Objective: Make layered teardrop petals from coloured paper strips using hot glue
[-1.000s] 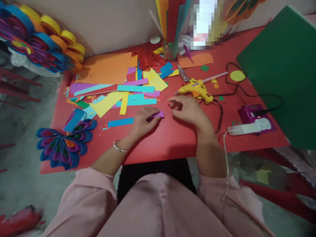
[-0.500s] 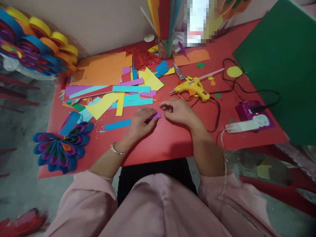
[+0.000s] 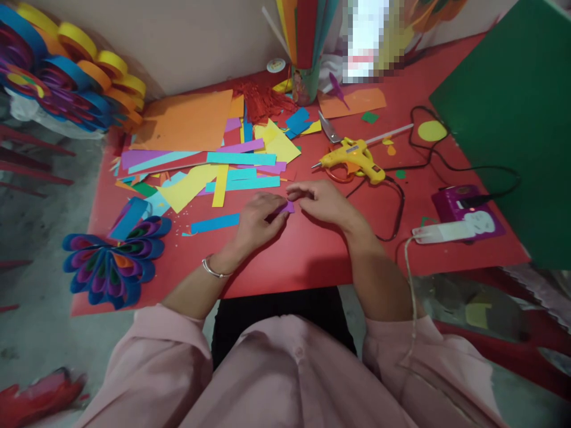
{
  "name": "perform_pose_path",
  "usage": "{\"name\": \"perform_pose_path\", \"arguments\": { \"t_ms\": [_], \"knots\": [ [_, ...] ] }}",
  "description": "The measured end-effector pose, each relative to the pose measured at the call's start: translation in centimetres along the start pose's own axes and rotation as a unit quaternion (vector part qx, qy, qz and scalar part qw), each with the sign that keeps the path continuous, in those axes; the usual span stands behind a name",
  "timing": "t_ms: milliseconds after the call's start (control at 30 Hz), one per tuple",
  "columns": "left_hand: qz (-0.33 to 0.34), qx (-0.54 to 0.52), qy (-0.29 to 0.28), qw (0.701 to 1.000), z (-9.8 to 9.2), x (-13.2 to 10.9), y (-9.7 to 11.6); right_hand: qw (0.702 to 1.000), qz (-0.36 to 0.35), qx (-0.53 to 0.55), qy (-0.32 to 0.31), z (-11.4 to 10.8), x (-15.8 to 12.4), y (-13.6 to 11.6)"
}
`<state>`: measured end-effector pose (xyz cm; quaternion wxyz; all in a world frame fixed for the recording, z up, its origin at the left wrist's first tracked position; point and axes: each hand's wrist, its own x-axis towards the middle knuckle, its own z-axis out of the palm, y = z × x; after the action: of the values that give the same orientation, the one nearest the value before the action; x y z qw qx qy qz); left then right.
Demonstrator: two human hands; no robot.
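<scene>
A small purple paper strip [image 3: 289, 207] lies on the red table in front of me, its left part covered by my left hand [image 3: 259, 221]. The fingers of that hand are closed over the paper, thumb at the near side. My right hand [image 3: 329, 204] is bent around the strip's right end, fingers curved and parted from the thumb, with nothing visible between them. Just left of my left hand lies a blue paper strip [image 3: 216, 223]. Beyond my right hand rests a yellow hot glue gun [image 3: 352, 157] with a glue stick in its back, nozzle pointing left.
Paper strips and sheets, including an orange sheet [image 3: 181, 122], cover the back left. A looped paper piece [image 3: 113, 267] sits at the front left. Scissors [image 3: 329, 128] lie behind the glue gun. A purple power box [image 3: 459, 205] and green board [image 3: 508, 137] are at right.
The right hand's fingertips have come slightly nearer to the left hand and the purple strip. The left hand keeps its place on the paper. The whole view has shifted a little.
</scene>
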<state>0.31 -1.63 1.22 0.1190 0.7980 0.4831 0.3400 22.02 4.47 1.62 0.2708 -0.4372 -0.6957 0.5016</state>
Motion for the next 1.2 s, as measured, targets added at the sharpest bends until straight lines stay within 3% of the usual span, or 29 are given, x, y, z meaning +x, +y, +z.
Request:
{"name": "perform_pose_path", "arguments": {
  "t_ms": [233, 400, 633, 867, 1200],
  "knots": [
    [-0.004, 0.003, -0.011, 1.0, 0.0, 0.1, 0.1, 1.0, 0.002, 0.008, -0.004, 0.2, 0.0, 0.4],
    [0.002, 0.002, -0.009, 1.0, 0.0, 0.0, 0.1, 0.998, -0.016, -0.052, 0.021, 0.1, 0.2, 0.3],
    [-0.013, 0.005, -0.026, 1.0, -0.1, 0.0, 0.1, 0.997, 0.039, -0.051, 0.046, -0.2, 0.3, -0.5],
    [-0.002, 0.003, -0.016, 1.0, -0.1, -0.1, 0.2, 0.99, 0.047, -0.127, 0.05, 0.1, 0.3, -1.2],
    [-0.004, 0.018, -0.019, 1.0, 0.1, -0.2, 0.1, 0.986, 0.061, -0.144, 0.055, 0.2, 0.3, -1.5]
  ]
}}
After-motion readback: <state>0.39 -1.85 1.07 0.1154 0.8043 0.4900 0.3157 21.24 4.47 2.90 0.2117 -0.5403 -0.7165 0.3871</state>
